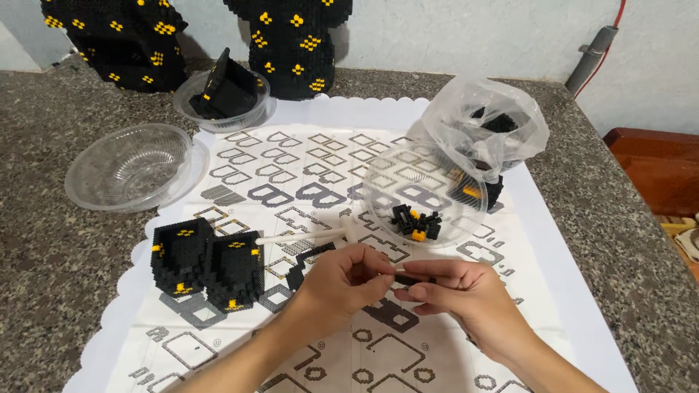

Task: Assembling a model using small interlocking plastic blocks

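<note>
My left hand (342,280) and my right hand (459,295) meet over the printed instruction sheet (291,175), both pinching a short black strip of tiny bricks (415,279) between their fingertips. Just left of my left hand lies a small black brick piece (306,262) on the sheet. A black block with yellow dots (207,266) stands further left. A white stick tool (302,236) lies above my hands. A clear plastic bowl (426,193) behind my hands holds several loose black and yellow bricks (416,222).
An empty clear bowl (131,167) sits at the left on the granite counter (44,255). A second bowl (222,98) holds a black built piece. Two tall black-and-yellow brick builds (291,44) stand at the back. A plastic bag (488,127) with bricks lies right.
</note>
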